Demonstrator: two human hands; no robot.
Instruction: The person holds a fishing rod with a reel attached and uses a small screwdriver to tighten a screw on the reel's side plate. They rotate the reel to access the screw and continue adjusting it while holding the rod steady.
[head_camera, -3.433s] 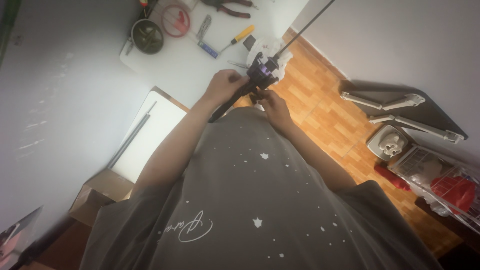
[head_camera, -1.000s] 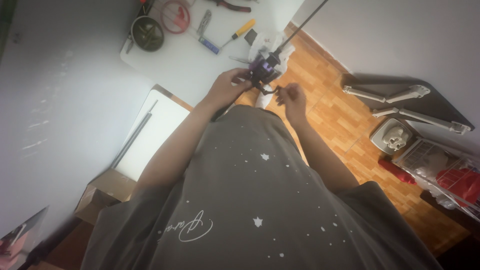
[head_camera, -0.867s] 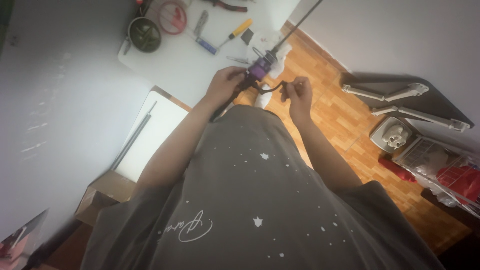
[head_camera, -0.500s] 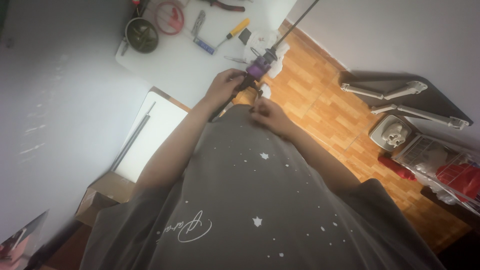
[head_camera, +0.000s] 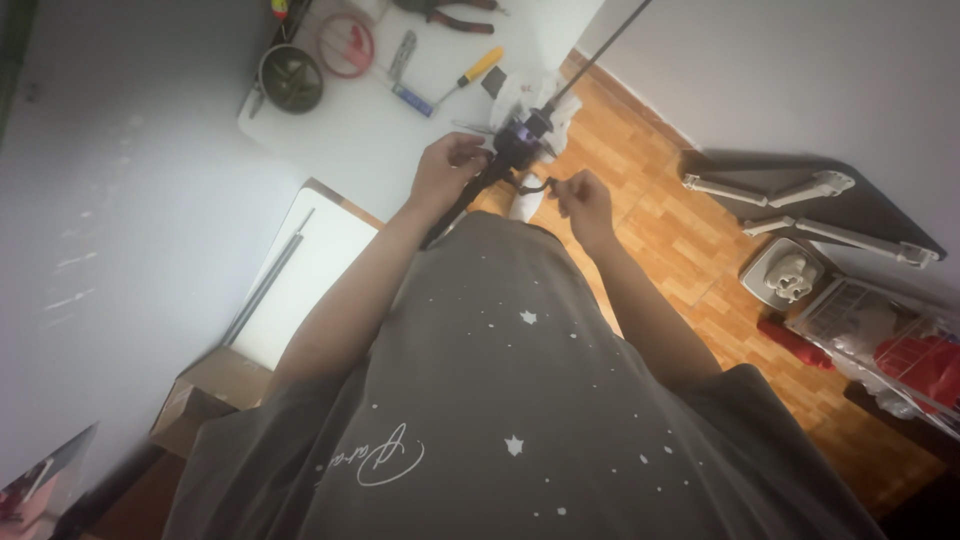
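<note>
Now, reel handle (small, dark) between right hand fingers.

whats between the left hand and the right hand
In the head view, the fishing reel on the dark rod and its crank handle lie between the left hand and the right hand.

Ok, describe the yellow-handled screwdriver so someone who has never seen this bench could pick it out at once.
Start at the white table at the top of the view, beyond the person's left hand. Among the tools scattered there, between the red ring and the white cloth, lies the screwdriver. It is the only tool with a bright yellow handle on a thin metal shaft.
</note>
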